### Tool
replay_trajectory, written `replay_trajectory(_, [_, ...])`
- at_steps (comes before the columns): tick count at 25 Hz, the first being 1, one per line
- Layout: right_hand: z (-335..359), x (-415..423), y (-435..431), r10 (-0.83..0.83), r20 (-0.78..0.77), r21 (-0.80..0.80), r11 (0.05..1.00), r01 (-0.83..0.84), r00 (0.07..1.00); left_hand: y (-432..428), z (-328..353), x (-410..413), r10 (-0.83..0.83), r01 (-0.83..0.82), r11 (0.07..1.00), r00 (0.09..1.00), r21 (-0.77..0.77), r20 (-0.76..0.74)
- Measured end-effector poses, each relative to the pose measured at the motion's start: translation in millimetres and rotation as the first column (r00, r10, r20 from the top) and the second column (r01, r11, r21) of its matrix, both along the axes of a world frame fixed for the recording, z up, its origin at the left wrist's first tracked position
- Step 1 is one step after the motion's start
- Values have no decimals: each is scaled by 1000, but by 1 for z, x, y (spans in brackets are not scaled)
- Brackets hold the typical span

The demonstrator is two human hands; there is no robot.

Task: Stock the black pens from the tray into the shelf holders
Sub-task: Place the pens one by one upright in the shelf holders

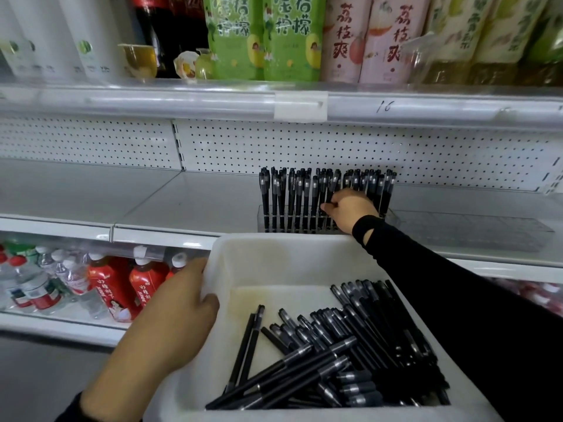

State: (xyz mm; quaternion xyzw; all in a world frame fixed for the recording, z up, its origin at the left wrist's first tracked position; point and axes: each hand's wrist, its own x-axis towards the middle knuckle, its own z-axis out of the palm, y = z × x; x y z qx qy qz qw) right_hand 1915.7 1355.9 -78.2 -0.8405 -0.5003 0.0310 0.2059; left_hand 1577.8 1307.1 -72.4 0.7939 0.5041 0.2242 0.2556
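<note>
I read the right grip (350, 210) pinching one pen (334, 185) at the crowded holder (262, 220), left grip (173, 312) curled on the tray (274, 239) rim — a skewed entry could jam it.

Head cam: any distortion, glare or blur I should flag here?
Head view: wide-angle bowing curves the clear plastic shelf-edge rail, which also carries soft glare; the green-labelled drink packs up top look soft; the loose black pens in the white plastic tray are sharp; the right hand at the clear pen holder is slightly soft; lighting is even, shadows faint.
</note>
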Motion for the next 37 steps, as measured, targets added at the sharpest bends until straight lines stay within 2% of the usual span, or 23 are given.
replay_trajectory(3, [4,-1,1,29,119,-70,997,-21,992,4,-4,-1,-22,22,1000,999,-7,31])
replay_trajectory(9, [12,0,3,13,147,-137,991,7,989,11,-6,3,-51,50,999,993,14,107])
replay_trajectory(13, [13,-2,-18,17,116,28,999,-20,993,12,-8,4,-45,50,998,983,-23,177])
replay_trajectory(17, [39,-28,-40,54,208,153,984,-87,977,8,-12,3,-32,43,998,969,-38,245])
replay_trajectory(19, [57,-49,-60,131,217,175,970,-170,967,10,-14,0,-28,41,998,967,-47,254])
replay_trajectory(20, [65,-59,-73,194,195,127,967,-221,961,11,-15,-2,-26,41,998,967,-53,255])
replay_trajectory(22, [65,-76,-99,317,139,-164,942,-294,938,10,-18,-6,-19,33,998,967,-53,255])
replay_trajectory(24, [50,-88,-118,376,65,-491,818,-298,925,7,-18,-7,-12,26,998,963,-49,269])
replay_trajectory(26, [29,-95,-125,394,-8,-625,715,-312,919,5,-16,-5,-19,30,999,963,-35,268])
replay_trajectory(27, [20,-96,-125,398,-24,-636,702,-321,917,4,-15,-3,-25,34,999,965,-29,262])
replay_trajectory(33, [10,-94,-123,351,-127,-491,790,-366,928,4,-12,-3,-20,28,999,962,-27,274])
replay_trajectory(35, [17,-91,-123,311,-236,-360,852,-380,921,3,-13,-3,-24,30,999,963,-20,267])
replay_trajectory(37, [25,-87,-122,284,-358,-164,919,-359,890,4,-14,-3,-24,28,1000,966,-13,256])
